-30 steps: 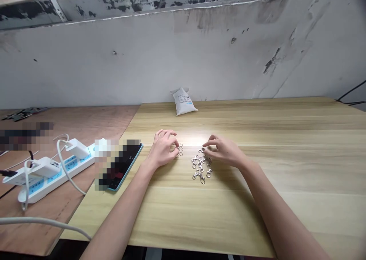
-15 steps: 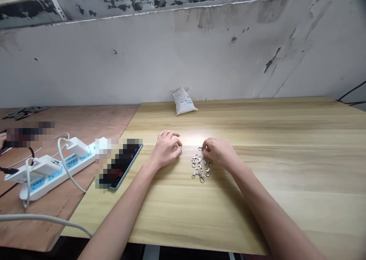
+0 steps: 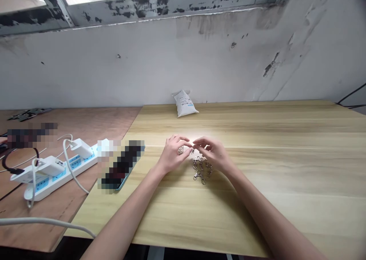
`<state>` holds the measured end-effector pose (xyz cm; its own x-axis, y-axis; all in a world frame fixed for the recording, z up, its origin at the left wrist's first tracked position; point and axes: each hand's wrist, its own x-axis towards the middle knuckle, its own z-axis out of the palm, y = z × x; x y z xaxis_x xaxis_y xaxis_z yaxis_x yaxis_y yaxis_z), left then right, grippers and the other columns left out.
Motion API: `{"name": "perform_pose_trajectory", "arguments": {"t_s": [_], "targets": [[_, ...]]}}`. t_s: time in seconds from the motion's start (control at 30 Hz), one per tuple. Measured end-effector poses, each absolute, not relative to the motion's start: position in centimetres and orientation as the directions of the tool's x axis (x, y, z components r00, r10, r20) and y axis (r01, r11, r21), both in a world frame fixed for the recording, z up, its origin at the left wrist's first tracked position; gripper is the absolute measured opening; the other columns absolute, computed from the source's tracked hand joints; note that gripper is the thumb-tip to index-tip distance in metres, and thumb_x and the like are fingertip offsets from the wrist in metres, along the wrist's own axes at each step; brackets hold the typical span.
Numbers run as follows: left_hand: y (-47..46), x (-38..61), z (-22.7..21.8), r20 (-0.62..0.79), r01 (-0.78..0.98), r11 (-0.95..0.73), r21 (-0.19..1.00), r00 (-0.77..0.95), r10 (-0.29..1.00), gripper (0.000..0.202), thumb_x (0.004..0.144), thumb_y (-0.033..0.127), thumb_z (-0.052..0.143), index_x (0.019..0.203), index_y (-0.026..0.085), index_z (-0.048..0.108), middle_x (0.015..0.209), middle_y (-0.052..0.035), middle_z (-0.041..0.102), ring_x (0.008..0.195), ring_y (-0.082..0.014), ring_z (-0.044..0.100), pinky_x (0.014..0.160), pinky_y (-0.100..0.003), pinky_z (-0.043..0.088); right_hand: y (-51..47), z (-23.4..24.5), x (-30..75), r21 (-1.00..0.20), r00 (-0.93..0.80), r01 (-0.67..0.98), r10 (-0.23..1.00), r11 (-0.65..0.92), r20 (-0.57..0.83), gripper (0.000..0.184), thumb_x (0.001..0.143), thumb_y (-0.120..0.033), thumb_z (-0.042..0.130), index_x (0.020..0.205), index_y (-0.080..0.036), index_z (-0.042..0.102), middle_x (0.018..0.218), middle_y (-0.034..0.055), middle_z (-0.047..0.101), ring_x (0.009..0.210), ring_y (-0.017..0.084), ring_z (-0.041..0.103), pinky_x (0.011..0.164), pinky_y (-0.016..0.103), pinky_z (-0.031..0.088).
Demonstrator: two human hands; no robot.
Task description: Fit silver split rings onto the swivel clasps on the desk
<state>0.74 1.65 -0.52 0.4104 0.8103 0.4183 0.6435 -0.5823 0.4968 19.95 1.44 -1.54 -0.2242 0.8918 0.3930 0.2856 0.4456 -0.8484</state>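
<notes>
Silvery metal right at the centre of the action: a small clasp (image 3: 192,151) is up at the fingertips, where both hands meet just above the table (image 3: 300,168)! Right hand (image 3: 214,152) has it pinched between thumb and forefinger, by the look of it; left hand (image 3: 174,153) brings thumb and forefinger to the same spot, but whether they grip anything I cannot tell, the fingers themselves blocking the view.

How far along? One piece is lifted, and plenty lies loose: a cluster of clasps (image 3: 201,172) on the wood, just below the right hand, and a few rings (image 3: 180,150) apart from them, half tucked behind the left. Whether any clasp in that cluster is finished with, too small to call!

Out wide, a phone (image 3: 121,172), partly blurred, lies left of the left forearm; beyond it, a white power strip (image 3: 74,163) with chargers (image 3: 51,166) and trailing cables. Up by the wall, a white packet (image 3: 185,105), well apart from the hands and out of their way
</notes>
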Motion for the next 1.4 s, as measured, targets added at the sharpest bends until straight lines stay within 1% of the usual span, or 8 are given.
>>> {"name": "perform_pose_trajectory", "arguments": {"t_s": [0.13,0.4,0.5,0.73,0.87,1.0,1.2,1.4], "targets": [[1.6,0.8,-0.3,0.424,0.616,-0.567,0.547,0.381,0.822,0.010,0.088,0.029,0.063,0.095,0.027,0.070,0.108,-0.0007,0.068,0.107,-0.0201,0.057,0.098,-0.039,0.035,1.1,-1.9,19.4,-0.901,-0.172,0.188,0.916,0.391,0.362,0.019,0.085,-0.036,0.064,0.091,-0.018,0.069,0.083,0.0053,0.072,0.069,0.015,0.063,0.058,0.027,0.048],[1.6,0.6,-0.2,0.463,0.655,-0.606,0.451,0.408,0.786,0.013,0.091,0.027,0.061,0.099,0.027,0.070,0.108,-0.0024,0.068,0.108,-0.0211,0.056,0.095,-0.038,0.036,1.1,-1.8,19.0,-0.962,-0.144,0.042,0.955,0.268,0.260,0.031,0.078,-0.047,0.070,0.087,-0.017,0.069,0.083,0.0076,0.073,0.068,0.016,0.064,0.053,0.027,0.048],[1.6,0.7,-0.2,0.466,0.646,-0.605,0.465,0.402,0.788,0.012,0.091,0.028,0.060,0.096,0.027,0.071,0.108,-0.0023,0.068,0.108,-0.0211,0.056,0.097,-0.039,0.037,1.2,-1.9,19.0,-0.968,-0.152,0.039,0.959,0.249,0.241,0.033,0.078,-0.048,0.070,0.088,-0.017,0.068,0.083,0.0078,0.073,0.064,0.015,0.062,0.052,0.027,0.048],[1.2,1.3,-0.1,0.373,0.603,-0.518,0.606,0.360,0.855,0.005,0.083,0.021,0.067,0.081,0.024,0.070,0.107,-0.0008,0.067,0.107,-0.0212,0.057,0.100,-0.043,0.038,0.9,-2.4,18.4,-0.921,-0.152,0.165,0.932,0.353,0.330,0.020,0.084,-0.037,0.063,0.087,-0.018,0.068,0.083,0.0055,0.071,0.069,0.015,0.062,0.059,0.027,0.048],[1.3,1.4,0.1,0.343,0.580,-0.461,0.671,0.308,0.887,0.005,0.080,0.020,0.068,0.077,0.024,0.069,0.106,-0.0010,0.067,0.108,-0.0220,0.057,0.103,-0.046,0.038,0.6,-1.9,18.4,-0.910,-0.157,0.210,0.931,0.357,0.329,0.021,0.086,-0.037,0.060,0.088,-0.018,0.069,0.083,0.0051,0.071,0.063,0.013,0.059,0.054,0.026,0.046],[1.5,1.1,0.3,0.332,0.539,-0.417,0.732,0.253,0.909,0.005,0.080,0.021,0.068,0.076,0.024,0.070,0.107,-0.0025,0.066,0.110,-0.0229,0.057,0.102,-0.047,0.041,0.4,-1.2,18.8,-0.869,-0.209,0.324,0.924,0.374,0.320,0.024,0.087,-0.037,0.060,0.099,-0.019,0.070,0.087,0.0051,0.072,0.058,0.012,0.056,0.051,0.024,0.042],[1.3,1.1,0.5,0.340,0.512,-0.429,0.744,0.262,0.903,0.006,0.080,0.023,0.067,0.075,0.024,0.070,0.107,-0.0025,0.065,0.111,-0.0230,0.056,0.104,-0.047,0.039,0.5,-1.7,18.6,-0.770,-0.255,0.450,0.891,0.453,0.376,0.019,0.089,-0.030,0.056,0.096,-0.021,0.072,0.083,0.0024,0.072,0.053,0.011,0.049,0.052,0.024,0.040],[1.2,1.2,0.8,0.311,0.492,-0.412,0.767,0.277,0.909,0.006,0.079,0.023,0.067,0.074,0.022,0.069,0.108,-0.0036,0.066,0.112,-0.0231,0.056,0.105,-0.046,0.037,0.7,-2.5,18.7,-0.621,-0.277,0.587,0.849,0.520,0.449,0.019,0.091,-0.023,0.052,0.093,-0.021,0.071,0.074,0.0012,0.070,0.055,0.012,0.053,0.055,0.024,0.039]]}}
